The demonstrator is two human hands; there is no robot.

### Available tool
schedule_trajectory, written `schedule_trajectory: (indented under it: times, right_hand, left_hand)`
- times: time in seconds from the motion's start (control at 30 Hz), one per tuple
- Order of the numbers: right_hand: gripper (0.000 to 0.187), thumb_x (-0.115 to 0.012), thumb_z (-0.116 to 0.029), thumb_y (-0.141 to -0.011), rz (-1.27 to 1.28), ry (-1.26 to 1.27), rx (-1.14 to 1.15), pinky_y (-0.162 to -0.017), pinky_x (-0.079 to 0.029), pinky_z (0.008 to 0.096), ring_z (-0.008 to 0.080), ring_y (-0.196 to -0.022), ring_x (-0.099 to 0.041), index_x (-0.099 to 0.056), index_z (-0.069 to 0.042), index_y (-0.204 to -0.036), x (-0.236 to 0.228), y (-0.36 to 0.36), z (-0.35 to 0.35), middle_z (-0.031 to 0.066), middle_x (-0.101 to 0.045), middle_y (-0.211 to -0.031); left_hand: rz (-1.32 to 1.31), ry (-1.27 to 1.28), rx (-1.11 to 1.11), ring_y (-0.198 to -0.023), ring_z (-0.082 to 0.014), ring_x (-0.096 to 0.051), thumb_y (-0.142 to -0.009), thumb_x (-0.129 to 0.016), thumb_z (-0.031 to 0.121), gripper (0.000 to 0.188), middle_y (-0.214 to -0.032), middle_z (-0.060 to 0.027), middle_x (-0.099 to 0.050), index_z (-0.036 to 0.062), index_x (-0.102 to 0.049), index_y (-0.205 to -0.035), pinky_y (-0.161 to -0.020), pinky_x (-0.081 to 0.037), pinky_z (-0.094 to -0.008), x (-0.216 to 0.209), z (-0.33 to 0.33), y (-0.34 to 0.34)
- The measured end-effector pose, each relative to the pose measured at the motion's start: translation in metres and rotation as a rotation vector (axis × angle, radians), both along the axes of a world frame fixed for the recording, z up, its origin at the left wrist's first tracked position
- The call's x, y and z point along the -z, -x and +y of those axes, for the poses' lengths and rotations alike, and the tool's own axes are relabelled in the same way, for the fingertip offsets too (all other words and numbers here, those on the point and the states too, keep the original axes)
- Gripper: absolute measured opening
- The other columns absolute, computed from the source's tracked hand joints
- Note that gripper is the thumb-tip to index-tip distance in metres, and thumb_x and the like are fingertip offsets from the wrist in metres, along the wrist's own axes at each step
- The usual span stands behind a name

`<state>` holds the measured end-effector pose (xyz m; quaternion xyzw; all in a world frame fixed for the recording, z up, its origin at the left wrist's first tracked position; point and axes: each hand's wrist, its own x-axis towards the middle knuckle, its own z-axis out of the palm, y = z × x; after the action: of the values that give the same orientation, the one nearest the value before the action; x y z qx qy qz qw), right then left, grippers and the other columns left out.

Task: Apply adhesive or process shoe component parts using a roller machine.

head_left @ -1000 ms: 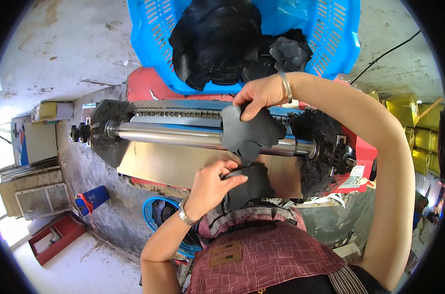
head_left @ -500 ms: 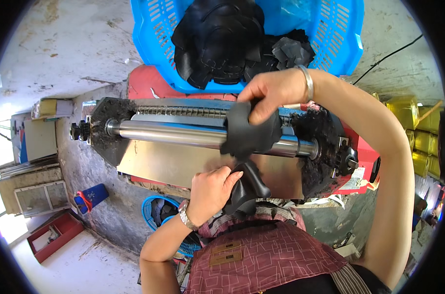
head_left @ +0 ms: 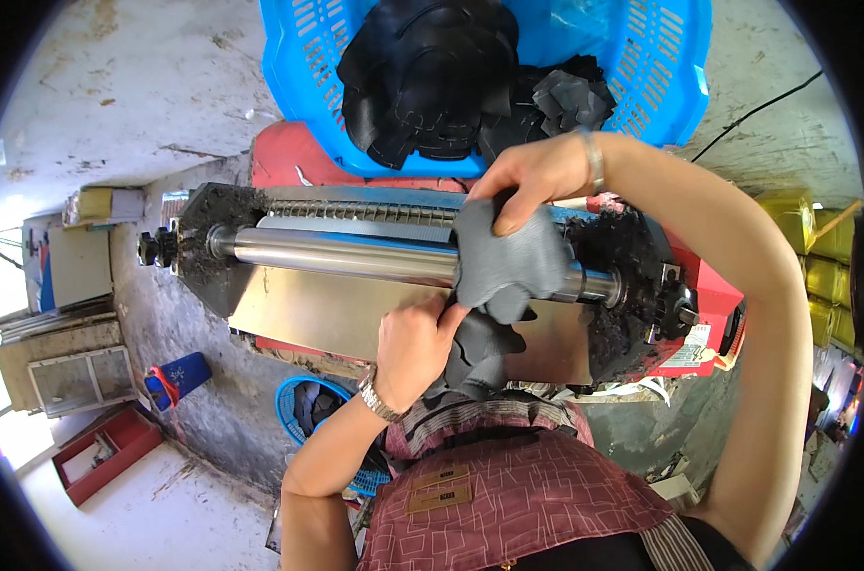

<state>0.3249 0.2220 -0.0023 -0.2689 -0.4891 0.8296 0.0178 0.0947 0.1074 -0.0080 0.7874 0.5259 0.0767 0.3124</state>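
Note:
A grey cut leather piece (head_left: 508,262) lies draped over the shiny steel roller (head_left: 337,255) of a roller machine. My right hand (head_left: 532,181) presses on its top edge at the far side of the roller, fingers curled on it. My left hand (head_left: 415,344) rests at the near side on the metal plate (head_left: 308,314), thumb and fingers pinching a stack of dark cut pieces (head_left: 480,357) held against my lap. A bracelet is on my right wrist, a watch on my left.
A blue plastic basket (head_left: 660,86) behind the machine holds several black cut pieces (head_left: 432,71). The red machine body (head_left: 713,305) has grimy black end plates. A small blue basket (head_left: 308,404) stands below. Concrete floor, a red tray (head_left: 99,452) and boxes lie left.
My right hand has pushed the grey piece down and flat over the roller. My left hand has moved slightly toward the roller with the dark stack.

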Motion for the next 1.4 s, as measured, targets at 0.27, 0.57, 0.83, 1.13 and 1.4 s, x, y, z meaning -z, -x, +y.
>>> schedule_trajectory:
  times: [0.27, 0.57, 0.83, 1.13, 1.4]
  right_hand:
    - [0.035, -0.068, -0.014, -0.072, 0.018, 0.04, -0.028, -0.087, -0.037, 0.0275, 0.0134, -0.098, -0.048, -0.058, 0.0, -0.103, 0.012, 0.014, -0.002, 0.0062, -0.053, -0.11]
    - [0.023, -0.065, -0.014, -0.07, 0.028, -0.751, -0.347, -0.075, -0.044, 0.0313, 0.0202, -0.083, -0.058, -0.06, -0.004, -0.09, -0.061, 0.021, -0.027, 0.0089, -0.06, -0.082]
    - [0.038, -0.067, -0.011, -0.071, -0.045, 0.072, -0.02, -0.082, -0.04, 0.025, 0.0102, -0.087, -0.052, -0.057, 0.002, -0.106, 0.019, 0.009, 0.0, 0.0027, -0.058, -0.094]
    - [0.035, -0.066, -0.011, -0.067, -0.225, -0.683, 0.135, -0.075, -0.044, 0.0294, 0.0142, -0.085, -0.053, -0.056, -0.005, -0.101, 0.035, 0.03, 0.088, 0.0049, -0.059, -0.093]
    - [0.043, -0.057, -0.009, -0.072, -1.01, -1.341, -0.115, -0.089, -0.037, 0.0369, 0.0267, -0.099, -0.054, -0.048, -0.01, -0.114, 0.086, 0.118, 0.185, 0.0123, -0.059, -0.102]
  left_hand:
    - [-0.088, -0.097, 0.074, -0.047, -0.0295, -0.051, -0.075, -0.063, 0.021, 0.022, -0.054, -0.0121, -0.051, 0.0047, -0.053, -0.064, -0.043, -0.04, -0.0362, -0.007, -0.018, 0.009]
    - [-0.181, -0.249, 0.102, -0.044, -0.0266, -0.05, -0.074, -0.065, 0.022, 0.026, -0.053, -0.0089, -0.05, 0.0047, -0.051, -0.06, -0.042, -0.039, -0.0341, -0.024, -0.016, 0.016]
    - [0.029, 0.11, -0.043, -0.058, -0.0361, -0.055, -0.076, -0.061, 0.03, 0.031, -0.059, -0.0178, -0.055, 0.0012, -0.055, -0.067, -0.051, -0.043, -0.0408, -0.006, 0.003, 0.0]
    - [-0.18, 0.058, -0.073, -0.066, -0.0282, -0.059, -0.068, -0.069, 0.015, 0.023, -0.079, -0.0125, -0.06, 0.0041, -0.057, -0.084, -0.058, -0.047, -0.0326, -0.001, -0.019, 0.027]
    - [-0.272, -0.018, -0.003, -0.063, -0.0283, -0.059, -0.07, -0.068, 0.015, 0.02, -0.073, -0.0117, -0.06, 0.0025, -0.058, -0.083, -0.054, -0.047, -0.0337, -0.001, -0.03, 0.016]
